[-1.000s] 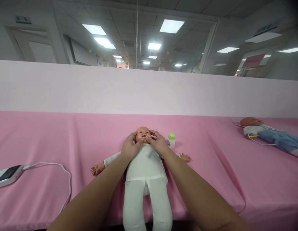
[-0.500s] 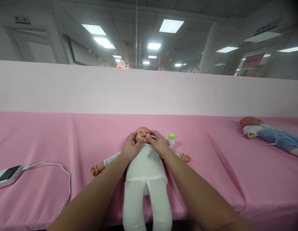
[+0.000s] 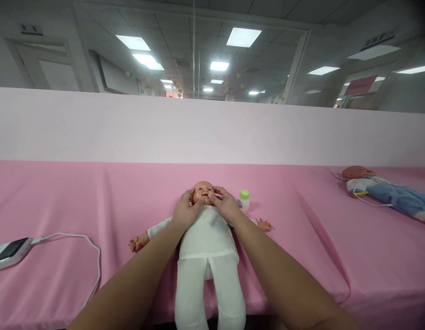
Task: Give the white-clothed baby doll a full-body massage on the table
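Note:
A baby doll (image 3: 208, 233) in white clothes lies on its back on the pink sheet (image 3: 284, 256), arms spread out and legs toward me. My left hand (image 3: 187, 208) cups the left side of the doll's head (image 3: 203, 187), thumb by its chin. On the other side my right hand (image 3: 226, 204) is curved round the cheek, its thumb near the mouth. Both hands hold the head between them; some fingertips are hidden behind it. A small clear bottle with a green cap (image 3: 244, 200) stands just right of my right hand.
At the left lies a white handheld device (image 3: 11, 253) with a dark screen and a white cable (image 3: 99, 259). A second doll in blue (image 3: 393, 192) lies at the far right with thin tubes. Behind the sheet rises a white low wall (image 3: 212, 130) with glass above.

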`<act>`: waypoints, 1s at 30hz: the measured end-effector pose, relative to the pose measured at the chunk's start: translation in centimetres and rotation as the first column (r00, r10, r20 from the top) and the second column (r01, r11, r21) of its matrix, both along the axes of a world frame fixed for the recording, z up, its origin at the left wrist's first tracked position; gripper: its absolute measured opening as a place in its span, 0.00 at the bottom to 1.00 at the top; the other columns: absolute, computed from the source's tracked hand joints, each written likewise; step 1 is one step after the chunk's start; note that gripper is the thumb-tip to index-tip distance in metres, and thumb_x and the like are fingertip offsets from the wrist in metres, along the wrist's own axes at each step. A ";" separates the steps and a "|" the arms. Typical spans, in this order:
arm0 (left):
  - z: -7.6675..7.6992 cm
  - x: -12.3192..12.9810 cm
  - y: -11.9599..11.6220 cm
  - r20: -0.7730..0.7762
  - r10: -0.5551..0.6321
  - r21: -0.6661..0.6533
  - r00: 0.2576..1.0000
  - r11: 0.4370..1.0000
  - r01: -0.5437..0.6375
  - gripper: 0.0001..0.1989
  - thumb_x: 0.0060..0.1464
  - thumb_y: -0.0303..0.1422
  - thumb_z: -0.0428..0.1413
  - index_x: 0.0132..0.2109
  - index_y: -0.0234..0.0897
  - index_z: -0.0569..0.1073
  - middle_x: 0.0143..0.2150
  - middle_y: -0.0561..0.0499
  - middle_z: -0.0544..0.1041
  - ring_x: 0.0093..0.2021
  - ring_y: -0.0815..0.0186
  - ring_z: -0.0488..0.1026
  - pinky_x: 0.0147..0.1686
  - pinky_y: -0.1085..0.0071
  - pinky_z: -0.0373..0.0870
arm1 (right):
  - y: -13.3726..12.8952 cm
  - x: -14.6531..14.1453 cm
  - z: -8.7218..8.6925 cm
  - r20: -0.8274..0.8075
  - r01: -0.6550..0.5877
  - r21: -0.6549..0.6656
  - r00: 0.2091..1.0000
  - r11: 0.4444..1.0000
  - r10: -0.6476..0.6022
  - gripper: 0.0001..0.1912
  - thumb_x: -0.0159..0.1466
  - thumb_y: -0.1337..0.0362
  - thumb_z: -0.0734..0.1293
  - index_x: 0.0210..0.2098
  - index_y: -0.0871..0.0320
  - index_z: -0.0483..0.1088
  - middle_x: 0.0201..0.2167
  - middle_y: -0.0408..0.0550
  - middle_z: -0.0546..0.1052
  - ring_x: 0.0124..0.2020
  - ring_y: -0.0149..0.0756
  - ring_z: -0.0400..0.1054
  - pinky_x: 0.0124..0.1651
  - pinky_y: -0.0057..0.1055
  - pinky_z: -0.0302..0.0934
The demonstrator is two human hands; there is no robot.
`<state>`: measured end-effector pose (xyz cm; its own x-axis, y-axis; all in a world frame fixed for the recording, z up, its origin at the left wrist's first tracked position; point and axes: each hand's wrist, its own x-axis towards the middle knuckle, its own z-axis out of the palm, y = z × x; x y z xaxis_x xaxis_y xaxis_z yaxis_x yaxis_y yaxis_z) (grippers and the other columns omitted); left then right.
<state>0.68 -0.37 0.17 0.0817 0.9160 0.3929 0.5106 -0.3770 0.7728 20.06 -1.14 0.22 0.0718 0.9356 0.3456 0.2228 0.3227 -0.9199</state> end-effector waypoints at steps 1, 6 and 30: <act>0.0 0.0 0.0 0.000 -0.002 0.000 1.000 1.000 0.002 0.31 0.61 0.49 0.58 0.66 0.39 0.67 0.62 0.43 0.75 0.56 0.54 0.75 0.53 0.61 0.71 | 0.0 0.0 0.0 0.002 0.001 0.000 1.000 1.000 -0.001 0.24 0.64 0.50 0.73 0.57 0.49 0.73 0.55 0.49 0.79 0.54 0.44 0.75 0.58 0.43 0.69; 0.0 0.0 0.0 0.005 -0.001 -0.004 1.000 1.000 0.001 0.31 0.61 0.47 0.58 0.66 0.39 0.67 0.62 0.43 0.75 0.56 0.54 0.75 0.53 0.60 0.71 | -0.1 -0.1 0.0 -0.006 0.008 -0.008 1.000 1.000 -0.008 0.24 0.64 0.48 0.72 0.57 0.49 0.73 0.55 0.49 0.78 0.54 0.44 0.75 0.57 0.43 0.70; -0.9 -0.2 0.7 0.064 -0.040 0.044 0.997 0.998 0.037 0.25 0.68 0.44 0.50 0.66 0.38 0.68 0.65 0.41 0.73 0.63 0.55 0.70 0.63 0.58 0.65 | 0.0 -0.1 0.0 -0.026 -0.016 -0.013 1.000 1.000 0.015 0.25 0.65 0.45 0.70 0.57 0.49 0.73 0.55 0.49 0.79 0.54 0.43 0.75 0.57 0.41 0.69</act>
